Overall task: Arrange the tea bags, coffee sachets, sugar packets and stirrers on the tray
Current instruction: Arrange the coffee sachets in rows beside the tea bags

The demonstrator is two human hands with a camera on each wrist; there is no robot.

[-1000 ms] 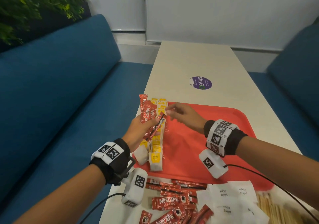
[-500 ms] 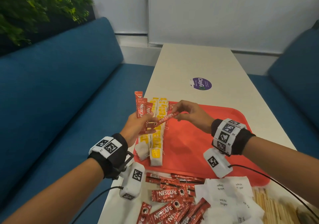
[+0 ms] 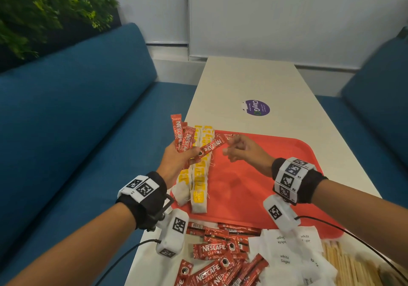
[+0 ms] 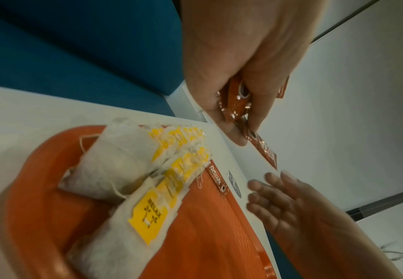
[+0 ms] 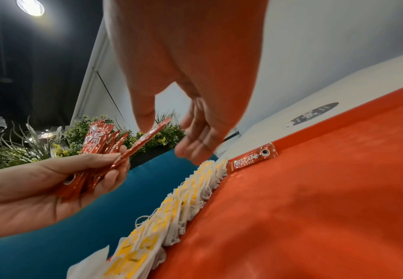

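Note:
My left hand (image 3: 184,153) is raised over the left rim of the red tray (image 3: 254,186) and grips a fan of red coffee sachets (image 3: 182,135). One sachet (image 3: 212,146) sticks out of it to the right. My right hand (image 3: 239,151) hovers over the tray with fingers loosely spread; its fingertips are right at that sachet's free end, not closed on it. A single sachet (image 5: 253,159) lies at the tray's far edge. Two rows of yellow-tagged tea bags (image 3: 199,175) run along the tray's left side.
On the table near me lie a heap of loose coffee sachets (image 3: 212,250), white sugar packets (image 3: 284,257) and wooden stirrers (image 3: 344,263). Blue sofas (image 3: 66,131) flank the white table (image 3: 254,80). A purple sticker (image 3: 257,108) lies beyond the tray.
The sachet sticking out of my left hand's bundle has swung flatter, towards the right. My right hand, which was pinching its end, has drawn back slightly and loosened its fingers.

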